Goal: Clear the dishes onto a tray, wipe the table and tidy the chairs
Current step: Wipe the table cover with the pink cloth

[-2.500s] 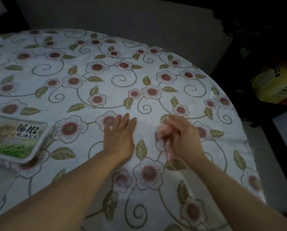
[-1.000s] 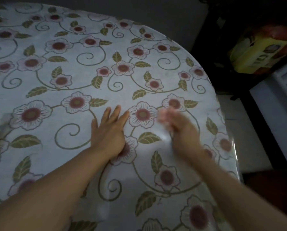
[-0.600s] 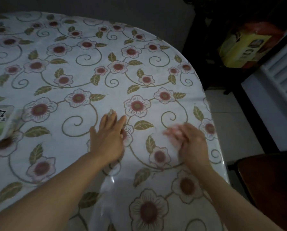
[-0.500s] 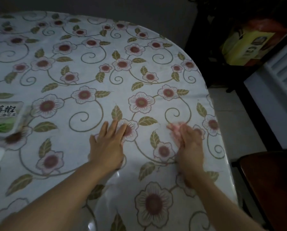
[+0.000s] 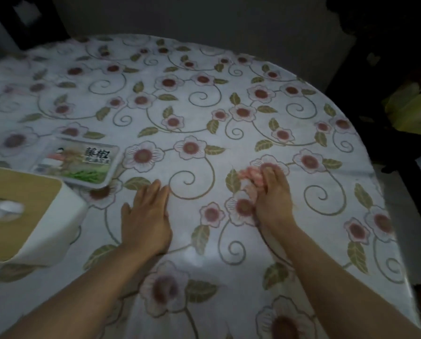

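Two bare hands work on a round table (image 5: 229,69) in a dim room. Table covered with a glossy plastic cloth, white ground, printed with pink flowers, olive leaves and curling stems; light glints off it near the front edge. Grey wall behind the far rim. Dark furniture to the right, with a yellow box (image 5: 412,111) sitting in shadow on it; pale floor shows below the table's right edge.

Left hand (image 5: 146,216): flat on the cloth, palm down, fingers straight and close together, thumb out to the side. Holds nothing.

Right hand (image 5: 273,192): fingers curled over a crumpled pink rag (image 5: 250,178), pressing it onto the table right of centre. Rag bunches out past the fingertips; blurred, weave not readable.

Left part of the table: a flat rectangular sealed food pack (image 5: 76,161), clear rim, printed label with green picture and dark characters, lying just beyond the left hand's fingertips, apart from it. Nearer the front-left, a tissue box (image 5: 31,216), white rounded body, tan wood-look lid, white tissue poking from the slot. Its far corner lies just beside the pack; whether they touch I cannot tell.
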Action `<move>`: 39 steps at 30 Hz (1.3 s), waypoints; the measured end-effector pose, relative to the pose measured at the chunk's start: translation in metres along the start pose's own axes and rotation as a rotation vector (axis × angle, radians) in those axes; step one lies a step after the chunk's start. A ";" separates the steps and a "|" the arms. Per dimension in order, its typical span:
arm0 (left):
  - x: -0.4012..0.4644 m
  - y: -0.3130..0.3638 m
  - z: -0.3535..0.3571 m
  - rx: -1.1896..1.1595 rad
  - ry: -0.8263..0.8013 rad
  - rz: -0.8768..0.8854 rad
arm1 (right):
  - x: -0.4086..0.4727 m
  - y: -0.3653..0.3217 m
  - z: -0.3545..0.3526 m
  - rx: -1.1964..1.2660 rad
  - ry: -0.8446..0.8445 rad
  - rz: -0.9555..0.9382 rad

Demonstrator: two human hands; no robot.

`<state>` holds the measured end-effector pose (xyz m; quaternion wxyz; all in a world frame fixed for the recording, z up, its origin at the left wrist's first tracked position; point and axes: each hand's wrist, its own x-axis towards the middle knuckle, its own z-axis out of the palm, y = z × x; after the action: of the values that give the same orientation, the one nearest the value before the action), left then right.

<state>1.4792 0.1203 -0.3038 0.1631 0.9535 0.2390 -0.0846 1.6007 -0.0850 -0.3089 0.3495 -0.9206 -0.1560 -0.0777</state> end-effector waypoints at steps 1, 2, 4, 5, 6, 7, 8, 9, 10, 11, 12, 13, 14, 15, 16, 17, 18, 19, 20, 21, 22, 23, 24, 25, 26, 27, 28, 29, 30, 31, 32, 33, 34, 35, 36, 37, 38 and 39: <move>0.003 -0.007 -0.001 0.005 -0.014 -0.015 | 0.003 -0.003 0.014 -0.028 -0.006 0.041; 0.004 -0.011 0.000 0.004 -0.031 -0.015 | -0.004 -0.011 0.024 -0.074 -0.054 0.017; 0.006 -0.014 0.001 -0.006 -0.028 -0.009 | -0.042 -0.034 0.043 -0.003 -0.130 -0.103; 0.007 -0.014 0.001 -0.007 -0.018 -0.005 | -0.069 -0.043 0.051 0.036 -0.205 -0.204; 0.008 -0.014 0.000 -0.004 -0.003 0.001 | -0.093 -0.053 0.052 0.078 -0.260 -0.292; 0.011 -0.014 0.000 -0.006 0.016 0.010 | -0.111 -0.064 0.050 0.120 -0.295 -0.374; 0.015 -0.015 -0.002 -0.016 0.039 0.019 | -0.116 -0.071 0.045 0.123 -0.361 -0.457; 0.020 -0.017 -0.005 -0.030 0.058 0.033 | -0.107 -0.069 0.046 0.141 -0.419 -0.477; 0.027 -0.020 -0.007 -0.042 0.076 0.050 | -0.086 -0.064 0.046 0.120 -0.450 -0.510; 0.033 -0.021 -0.008 -0.055 0.091 0.062 | -0.058 -0.056 0.046 0.056 -0.382 -0.517; 0.040 -0.023 -0.009 -0.068 0.098 0.064 | -0.022 -0.054 0.042 0.024 -0.288 -0.438; 0.046 -0.024 -0.008 -0.081 0.101 0.054 | 0.015 -0.048 0.043 -0.028 -0.182 -0.330; 0.050 -0.025 -0.007 -0.084 0.104 0.042 | 0.052 -0.042 0.043 -0.085 -0.115 -0.205; 0.054 -0.027 -0.004 -0.081 0.111 0.032 | 0.086 -0.037 0.047 -0.135 -0.068 -0.106; 0.055 -0.028 -0.002 -0.084 0.119 0.030 | 0.115 -0.028 0.054 -0.187 -0.043 -0.046; 0.055 -0.029 0.002 -0.098 0.128 0.036 | 0.136 -0.022 0.061 -0.209 -0.046 0.004; 0.054 -0.031 0.004 -0.119 0.133 0.044 | 0.152 -0.015 0.070 -0.231 -0.070 0.026; 0.055 -0.033 0.005 -0.137 0.132 0.053 | 0.162 -0.009 0.083 -0.231 -0.086 0.033; 0.055 -0.035 0.005 -0.143 0.134 0.063 | 0.166 -0.008 0.094 -0.233 -0.104 0.045; 0.057 -0.037 0.006 -0.138 0.136 0.066 | 0.165 -0.010 0.105 -0.234 -0.111 0.024; 0.058 -0.038 0.005 -0.130 0.128 0.067 | 0.157 -0.016 0.115 -0.230 -0.126 -0.030; 0.058 -0.039 0.004 -0.128 0.116 0.067 | 0.144 -0.025 0.119 -0.215 -0.157 -0.106; 0.058 -0.038 0.004 -0.130 0.107 0.066 | 0.128 -0.035 0.121 -0.178 -0.203 -0.178; 0.058 -0.037 0.003 -0.129 0.097 0.068 | 0.107 -0.044 0.122 -0.146 -0.236 -0.258; 0.058 -0.036 0.002 -0.123 0.081 0.069 | 0.084 -0.053 0.119 -0.088 -0.265 -0.304; 0.058 -0.036 0.000 -0.115 0.057 0.069 | 0.057 -0.062 0.115 -0.036 -0.299 -0.326; 0.060 -0.036 -0.002 -0.106 0.035 0.069 | 0.031 -0.069 0.108 0.017 -0.326 -0.335; 0.059 -0.034 -0.004 -0.099 0.008 0.071 | 0.000 -0.074 0.098 0.073 -0.374 -0.359; 0.062 -0.034 -0.007 -0.093 -0.012 0.076 | -0.031 -0.075 0.090 0.151 -0.449 -0.402; 0.062 -0.035 -0.010 -0.092 -0.033 0.084 | -0.066 -0.077 0.081 0.209 -0.502 -0.469; 0.061 -0.035 -0.014 -0.091 -0.056 0.095 | -0.099 -0.076 0.071 0.218 -0.554 -0.511; 0.058 -0.036 -0.019 -0.094 -0.077 0.103 | -0.128 -0.072 0.059 0.204 -0.596 -0.537; 0.051 -0.037 -0.022 -0.095 -0.093 0.106 | -0.150 -0.067 0.052 0.205 -0.624 -0.541; 0.042 -0.039 -0.025 -0.104 -0.097 0.112 | -0.164 -0.060 0.045 0.183 -0.669 -0.547; 0.029 -0.041 -0.028 -0.114 -0.099 0.130 | -0.168 -0.058 0.036 0.182 -0.708 -0.547; 0.013 -0.045 -0.030 -0.117 -0.097 0.158 | -0.162 -0.054 0.027 0.089 -0.644 -0.606; -0.005 -0.050 -0.030 -0.101 -0.100 0.193 | -0.150 -0.049 0.018 -0.026 -0.586 -0.620; -0.021 -0.055 -0.029 -0.079 -0.103 0.221 | -0.132 -0.050 0.005 -0.096 -0.537 -0.599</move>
<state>1.4363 0.1677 -0.2863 0.2208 0.9612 0.1269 -0.1057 1.4595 -0.0770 -0.3153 0.2147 -0.8374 -0.4991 0.0599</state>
